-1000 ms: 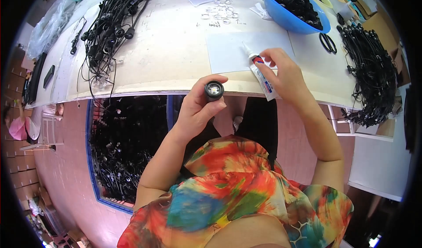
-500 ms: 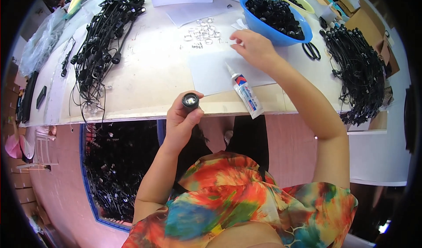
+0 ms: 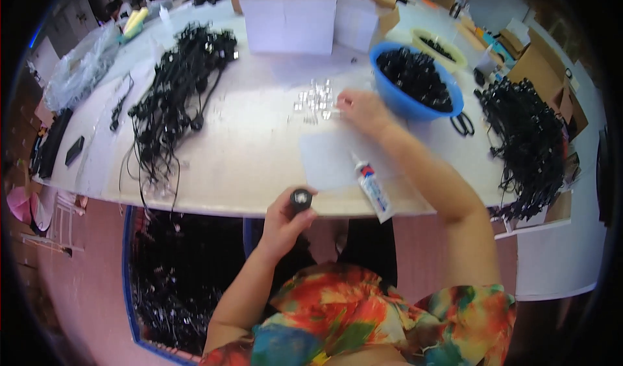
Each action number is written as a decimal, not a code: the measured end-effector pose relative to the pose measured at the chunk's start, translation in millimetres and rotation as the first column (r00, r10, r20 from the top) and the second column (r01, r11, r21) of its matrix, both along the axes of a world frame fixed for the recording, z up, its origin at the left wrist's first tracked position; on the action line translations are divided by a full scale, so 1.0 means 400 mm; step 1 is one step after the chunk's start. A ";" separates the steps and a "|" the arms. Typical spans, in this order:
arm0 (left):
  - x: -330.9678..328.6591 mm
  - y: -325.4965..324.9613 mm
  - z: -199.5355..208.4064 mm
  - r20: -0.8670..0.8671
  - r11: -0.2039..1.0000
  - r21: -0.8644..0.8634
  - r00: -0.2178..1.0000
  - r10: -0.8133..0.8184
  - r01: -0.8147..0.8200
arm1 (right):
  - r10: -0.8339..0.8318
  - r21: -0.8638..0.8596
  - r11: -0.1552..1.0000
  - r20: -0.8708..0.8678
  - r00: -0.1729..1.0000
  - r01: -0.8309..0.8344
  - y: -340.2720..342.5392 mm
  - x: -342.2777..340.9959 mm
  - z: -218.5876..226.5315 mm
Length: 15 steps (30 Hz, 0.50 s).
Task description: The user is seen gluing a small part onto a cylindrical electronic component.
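Note:
Upright in my left hand (image 3: 282, 226) is a short black cylinder, like a small lamp head (image 3: 300, 199), with a pale, bright centre in its round end. My fingers and thumb wrap round it at the table's near edge. My right hand (image 3: 363, 111) reaches over the table to the right edge of a cluster of small clear round pieces (image 3: 313, 98). Its fingertips are bent and blurred, so whether they pinch a piece does not show. A white tube with a pointed nozzle (image 3: 374, 192) lies below my right forearm, partly on a white sheet (image 3: 324, 165).
A blue bowl of black parts (image 3: 448, 111) stands beyond my right hand, with black-handled scissors (image 3: 463, 124) beside it. Bundles of black cables lie on the left (image 3: 172, 97) and right (image 3: 529, 145). White boxes (image 3: 290, 25) stand behind. A blue-rimmed bin (image 3: 130, 288) sits below.
My right hand has moved from beside the blue bowl to the edge of the clear pieces. The view has tipped up, so the table sits lower. My left hand still holds the black lamp head.

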State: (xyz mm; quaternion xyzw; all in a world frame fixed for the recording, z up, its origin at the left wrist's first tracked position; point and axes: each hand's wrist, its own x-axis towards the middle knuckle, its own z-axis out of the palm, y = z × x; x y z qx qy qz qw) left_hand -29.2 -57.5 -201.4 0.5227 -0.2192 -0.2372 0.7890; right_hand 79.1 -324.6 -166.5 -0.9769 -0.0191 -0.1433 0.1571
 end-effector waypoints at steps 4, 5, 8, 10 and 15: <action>0.024 -0.008 0.002 0.097 0.998 -0.020 0.994 0.053 -0.051 | 0.193 0.345 0.934 -0.280 0.940 -0.089 0.097 -0.081 0.095; 0.031 -0.010 -0.002 0.056 0.998 -0.066 0.998 -0.015 0.018 | 0.195 0.355 0.931 -0.294 0.936 -0.083 0.105 -0.087 0.073; 0.045 -0.013 -0.010 0.043 0.991 -0.120 0.998 -0.054 0.059 | 0.340 0.133 0.938 -0.188 0.921 -0.319 0.138 -0.095 0.034; 0.029 -0.004 -0.005 0.081 0.991 -0.129 0.997 -0.018 0.028 | 0.318 0.137 0.943 -0.120 0.940 -0.302 0.152 -0.107 0.042; -0.022 0.024 -0.002 0.064 0.993 -0.102 0.997 -0.047 0.054 | 0.394 -0.087 0.916 0.013 0.919 -0.391 0.139 -0.152 0.040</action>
